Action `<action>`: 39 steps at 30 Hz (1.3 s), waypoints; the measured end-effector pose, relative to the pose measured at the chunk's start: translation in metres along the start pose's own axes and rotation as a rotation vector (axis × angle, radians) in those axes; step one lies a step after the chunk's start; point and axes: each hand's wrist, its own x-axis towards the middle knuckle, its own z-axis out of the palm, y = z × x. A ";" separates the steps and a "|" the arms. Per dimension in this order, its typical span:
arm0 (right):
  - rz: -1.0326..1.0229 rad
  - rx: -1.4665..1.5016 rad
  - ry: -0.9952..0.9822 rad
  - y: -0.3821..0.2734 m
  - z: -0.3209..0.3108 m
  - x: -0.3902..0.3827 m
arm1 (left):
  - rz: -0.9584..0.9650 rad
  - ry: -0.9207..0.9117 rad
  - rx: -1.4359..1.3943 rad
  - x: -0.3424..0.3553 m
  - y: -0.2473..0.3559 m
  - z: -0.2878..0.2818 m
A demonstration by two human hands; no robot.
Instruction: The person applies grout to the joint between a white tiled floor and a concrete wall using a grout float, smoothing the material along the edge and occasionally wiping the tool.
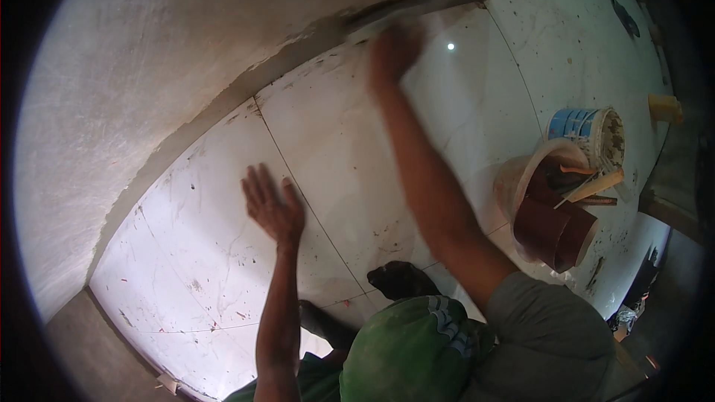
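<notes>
My left hand has its fingers stretched and slightly spread over a pale floor tile, with nothing in it. I cannot tell whether its palm presses on the tile. My right arm reaches far forward to the foot of the wall. There my right hand is smeared by motion beside a dark, damp-looking strip along the wall's base. A pale, blurred edge shows beside that hand, but whether it is a held tool cannot be made out.
To the right lies a tipped whitish tub with a brown container and wooden-looking pieces. Behind it is a blue-and-white bucket, crusted inside. A bare grey wall curves along the left and far side. My dark shoe rests on the tiles.
</notes>
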 end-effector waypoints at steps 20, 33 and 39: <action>0.288 0.357 0.025 0.050 -0.088 0.151 | -0.077 0.007 -0.019 0.002 -0.007 -0.003; 0.150 0.204 -0.478 -0.013 -0.057 -0.100 | -0.098 -0.001 0.021 0.000 -0.007 -0.005; 0.308 0.326 -0.513 0.002 -0.199 -0.080 | -0.135 -0.017 -0.021 -0.007 0.002 0.008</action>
